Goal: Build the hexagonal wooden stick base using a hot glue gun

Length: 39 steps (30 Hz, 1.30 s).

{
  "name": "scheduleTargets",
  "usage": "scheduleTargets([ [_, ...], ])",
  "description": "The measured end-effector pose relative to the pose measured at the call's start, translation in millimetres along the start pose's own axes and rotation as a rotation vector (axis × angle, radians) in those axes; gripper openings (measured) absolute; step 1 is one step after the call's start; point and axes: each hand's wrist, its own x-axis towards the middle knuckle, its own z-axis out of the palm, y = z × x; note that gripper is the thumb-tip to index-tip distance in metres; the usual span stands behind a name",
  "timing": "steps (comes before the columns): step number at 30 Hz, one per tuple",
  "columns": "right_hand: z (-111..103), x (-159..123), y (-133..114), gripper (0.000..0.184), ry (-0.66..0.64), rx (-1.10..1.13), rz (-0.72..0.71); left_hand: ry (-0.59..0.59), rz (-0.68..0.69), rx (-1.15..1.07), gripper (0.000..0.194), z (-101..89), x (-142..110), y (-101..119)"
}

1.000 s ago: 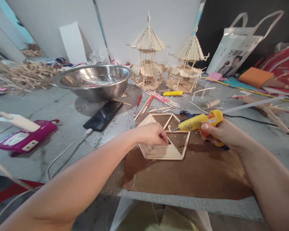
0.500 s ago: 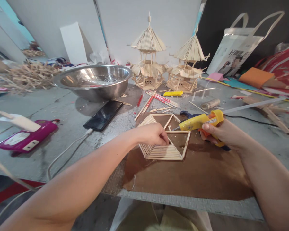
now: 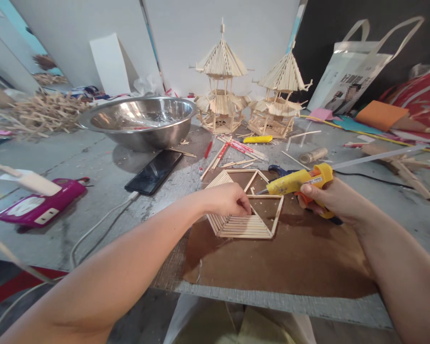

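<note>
A hexagonal frame of thin wooden sticks point(image 3: 245, 226) lies flat on a brown board point(image 3: 283, 267). Rows of sticks fill its left and front sections, while the right and back ones are open, showing brown beneath. My left hand point(image 3: 232, 199) rests over its middle, fingertips pinched together at the inner edge of the front rows; whatever they hold is hidden. In my right hand point(image 3: 317, 196) is a yellow hot glue gun point(image 3: 290, 182), its nozzle pointing left above the frame near the centre. A clear glue stick point(image 3: 380, 155) juts from the gun's back.
Two stick pagodas point(image 3: 222, 62) point(image 3: 281, 76) stand at the back. Left are a steel bowl point(image 3: 107, 136), a phone point(image 3: 154, 173) on a cable and a purple power strip point(image 3: 62, 200). Loose sticks point(image 3: 215, 160) and a yellow cutter-like piece point(image 3: 258, 139) lie behind the frame.
</note>
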Motion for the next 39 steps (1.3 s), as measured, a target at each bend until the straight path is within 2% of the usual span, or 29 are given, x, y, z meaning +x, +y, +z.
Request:
scheduleTargets([
  [21,0.2,-0.1,-1.3,0.045,0.008,-0.046,0.012,0.002,0.001,0.001,0.020,-0.1,0.4,-0.2],
  [31,-0.4,0.2,-0.6,0.045,-0.014,-0.028,0.004,0.004,-0.009,-0.024,0.027,0.8,1.3,-2.1],
  [36,-1.9,1.2,1.1,0.043,0.014,0.029,-0.023,-0.006,-0.013,-0.047,0.027,0.3,0.1,-1.0],
  [39,-3.5,2.7,2.0,0.041,0.097,0.113,-0.042,0.018,-0.012,-0.072,0.026,-2.1,-1.6,-0.8],
])
